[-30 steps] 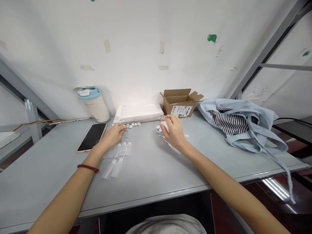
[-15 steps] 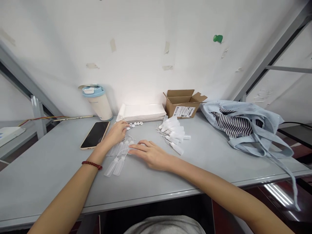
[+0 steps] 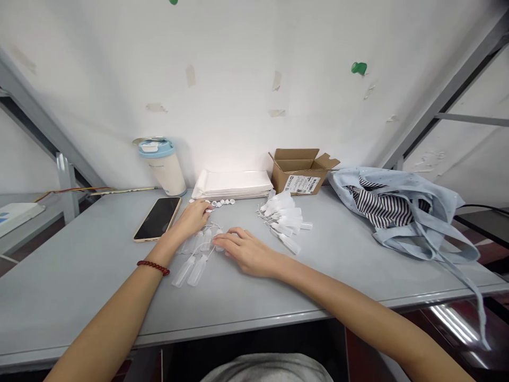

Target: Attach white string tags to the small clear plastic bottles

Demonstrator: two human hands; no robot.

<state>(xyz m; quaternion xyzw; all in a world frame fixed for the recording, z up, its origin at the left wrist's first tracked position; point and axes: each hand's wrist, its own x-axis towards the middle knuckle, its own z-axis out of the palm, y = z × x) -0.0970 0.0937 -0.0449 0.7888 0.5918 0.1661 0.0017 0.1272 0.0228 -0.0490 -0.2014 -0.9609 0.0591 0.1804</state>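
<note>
Plastic: touching small bottles (image 3: 198,270) on grey table (image 3: 238,302) with right hand (image 3: 254,256), loosely open | reaching beside white caps (image 3: 222,202) with left hand (image 3: 193,217), grip unclear | working two-handed, apart from fanned pile (image 3: 285,216)

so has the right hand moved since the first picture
Yes, leftward and nearer the person: the right hand is now farther from the cardboard box.

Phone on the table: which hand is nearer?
Left. The left hand is just to the right of the phone; the right hand is farther right, at the clear tubes.
</note>
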